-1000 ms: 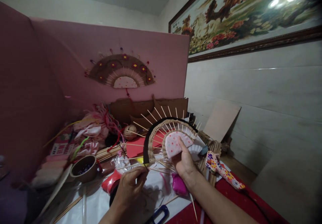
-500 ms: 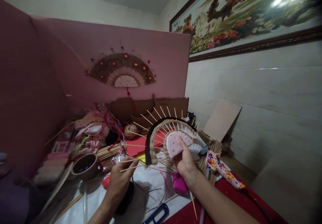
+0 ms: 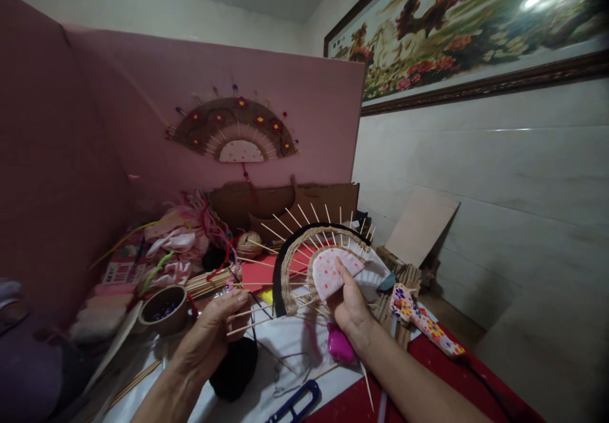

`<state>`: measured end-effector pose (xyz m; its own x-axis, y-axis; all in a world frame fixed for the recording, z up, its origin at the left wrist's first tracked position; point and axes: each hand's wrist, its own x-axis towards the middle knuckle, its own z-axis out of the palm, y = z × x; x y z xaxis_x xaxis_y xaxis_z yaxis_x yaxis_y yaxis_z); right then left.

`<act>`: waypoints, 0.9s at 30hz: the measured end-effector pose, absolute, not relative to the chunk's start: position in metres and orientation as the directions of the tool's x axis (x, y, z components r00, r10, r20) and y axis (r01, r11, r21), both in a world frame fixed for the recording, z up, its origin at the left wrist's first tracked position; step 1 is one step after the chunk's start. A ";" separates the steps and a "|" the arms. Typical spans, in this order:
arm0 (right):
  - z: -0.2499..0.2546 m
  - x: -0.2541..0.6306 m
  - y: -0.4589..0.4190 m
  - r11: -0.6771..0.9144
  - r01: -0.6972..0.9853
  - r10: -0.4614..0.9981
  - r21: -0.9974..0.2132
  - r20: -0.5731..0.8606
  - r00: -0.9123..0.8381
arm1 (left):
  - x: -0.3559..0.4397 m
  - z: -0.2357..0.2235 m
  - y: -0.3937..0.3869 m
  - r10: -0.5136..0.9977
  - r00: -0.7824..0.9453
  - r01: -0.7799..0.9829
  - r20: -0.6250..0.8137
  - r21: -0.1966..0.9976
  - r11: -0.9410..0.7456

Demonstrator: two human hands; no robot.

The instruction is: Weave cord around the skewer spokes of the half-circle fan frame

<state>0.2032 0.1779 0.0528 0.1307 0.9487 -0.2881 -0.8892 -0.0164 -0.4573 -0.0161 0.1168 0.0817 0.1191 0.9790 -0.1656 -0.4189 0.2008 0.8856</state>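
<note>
My right hand (image 3: 351, 305) grips a half-made woven fan (image 3: 314, 259) by its pink dotted centre and holds it upright. Thin wooden sticks fan out from that centre, with a tan woven band and a black rim across them. My left hand (image 3: 213, 333) is closed in a pinch at the fan's lower left sticks, where a thin black cord runs towards the black rim. A black ball of yarn (image 3: 234, 367) lies just below that hand on the white sheet.
A finished fan (image 3: 234, 130) hangs on the pink board behind. On the table lie blue scissors (image 3: 294, 404), a magenta lump (image 3: 339, 347), a twine ball (image 3: 249, 244), a tape roll (image 3: 164, 309), loose sticks, pink cloth and a flower-painted piece (image 3: 423, 323). A board (image 3: 419, 226) leans on the right wall.
My left hand moved left and up from the fan's lower edge, drawing the black cord out, and the black yarn ball came into view beneath it. The right hand kept holding the fan.
</note>
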 end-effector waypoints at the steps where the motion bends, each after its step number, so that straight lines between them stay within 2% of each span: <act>1: 0.053 0.203 0.178 -0.008 -0.887 0.944 -0.462 -0.295 0.145 | -0.016 0.082 0.117 0.980 0.117 -0.390 -0.160 0.900 0.193; 4: 0.052 0.204 0.181 0.026 -0.876 0.935 -0.481 -0.297 0.191 | -0.017 0.083 0.119 0.994 0.021 -0.198 -0.111 0.974 0.113; 6: 0.051 0.205 0.182 0.043 -0.867 0.933 -0.496 -0.291 0.213 | -0.018 0.084 0.121 0.998 -0.056 0.000 -0.002 1.000 0.002; 9: 0.049 0.208 0.185 0.041 -0.851 0.922 -0.524 -0.308 0.234 | -0.020 0.084 0.121 0.974 -0.070 0.283 0.214 0.941 -0.186; 12: 0.047 0.210 0.186 0.062 -0.824 0.901 -0.564 -0.323 0.289 | -0.023 0.084 0.119 0.910 -0.017 0.547 0.414 0.766 -0.338; 15: 0.047 0.212 0.187 0.076 -0.798 0.901 -0.598 -0.302 0.312 | -0.025 0.084 0.116 0.815 0.071 0.788 0.575 0.469 -0.399; 17: 0.048 0.212 0.187 0.047 -0.793 0.912 -0.607 -0.298 0.283 | -0.026 0.086 0.114 0.768 0.132 0.870 0.626 0.299 -0.393; 20: 0.050 0.213 0.186 -0.011 -0.787 0.920 -0.617 -0.314 0.233 | -0.027 0.089 0.113 0.760 0.179 0.906 0.625 0.196 -0.375; 22: 0.052 0.214 0.185 -0.025 -0.786 0.928 -0.618 -0.307 0.212 | -0.029 0.090 0.114 0.791 0.152 0.914 0.593 0.219 -0.340; 24: 0.055 0.215 0.184 -0.026 -0.795 0.939 -0.606 -0.288 0.189 | -0.031 0.089 0.116 0.844 0.096 0.892 0.528 0.332 -0.308; 27: 0.059 0.216 0.183 -0.046 -0.829 0.953 -0.557 -0.273 0.131 | -0.032 0.086 0.120 0.947 0.016 0.659 0.322 0.709 -0.252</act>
<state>0.2155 0.1829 0.0587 0.1307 0.9532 -0.2728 -0.8292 -0.0458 -0.5571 -0.0315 0.1199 0.0860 0.0157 0.9465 0.3223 0.6586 -0.2523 0.7090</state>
